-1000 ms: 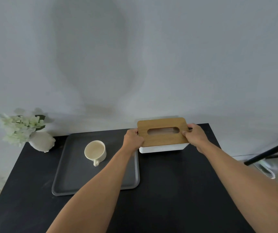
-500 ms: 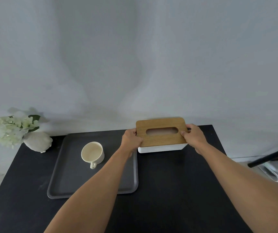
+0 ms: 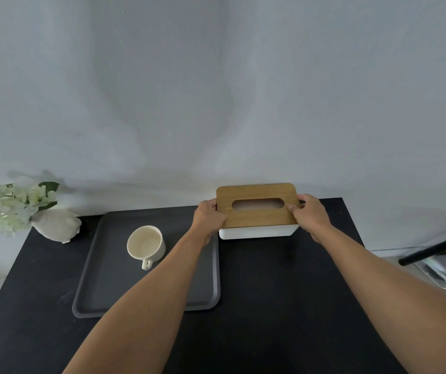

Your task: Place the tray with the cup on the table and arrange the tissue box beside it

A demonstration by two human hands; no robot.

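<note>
A white tissue box with a wooden slotted lid sits at the back of the black table, just right of the grey tray. My left hand grips its left end and my right hand grips its right end. An empty cream cup stands upright on the tray, handle toward me. My left forearm crosses over the tray's right side.
A white vase with pale flowers stands at the table's back left corner. A grey wall rises right behind the table. To the right, beyond the table edge, a black bar slants over the floor.
Both hands stay on the tissue box, which holds its place beside the tray. The view has shifted slightly, so the tray and vase sit a little further left.
</note>
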